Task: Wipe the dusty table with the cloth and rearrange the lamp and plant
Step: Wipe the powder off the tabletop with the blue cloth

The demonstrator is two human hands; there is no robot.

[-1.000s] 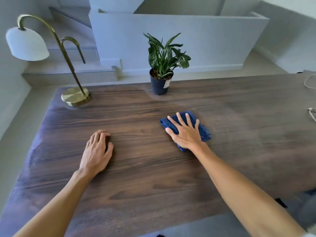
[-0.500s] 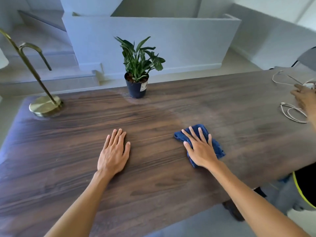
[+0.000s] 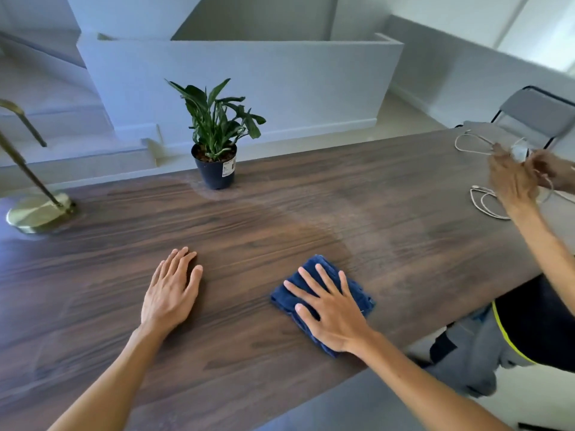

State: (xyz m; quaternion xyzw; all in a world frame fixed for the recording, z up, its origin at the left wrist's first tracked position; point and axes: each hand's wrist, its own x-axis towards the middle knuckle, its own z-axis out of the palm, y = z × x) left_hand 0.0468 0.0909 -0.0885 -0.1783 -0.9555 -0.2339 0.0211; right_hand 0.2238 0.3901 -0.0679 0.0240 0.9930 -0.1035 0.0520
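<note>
- Head view: the right hand (image 3: pixel 331 312) lies flat, fingers spread, pressing on the folded blue cloth (image 3: pixel 323 301); it is not clenched around it, only laid on top. The cloth sits on the table (image 3: pixel 311 194) near the near edge, right of the middle.
- The left hand (image 3: pixel 171 290) rests palm down on the bare wood, fingers together and relaxed, holding nothing, just left of the cloth and apart from it.
- The plant (image 3: pixel 216 135), in a dark pot with a white label, stands upright at the far edge, left of the middle; a pale dusty ring shows around its base.
- The lamp (image 3: pixel 37 209) has its brass round base near the far left corner, its stem running up out of view.
- A lighter, dusty band covers the wood from the pot toward the right side; the wood near the hands looks darker.
- At the right edge another person's hands (image 3: pixel 513 178) handle white cables (image 3: pixel 485 203); a grey chair (image 3: pixel 535 113) stands beyond the far right corner.
</note>
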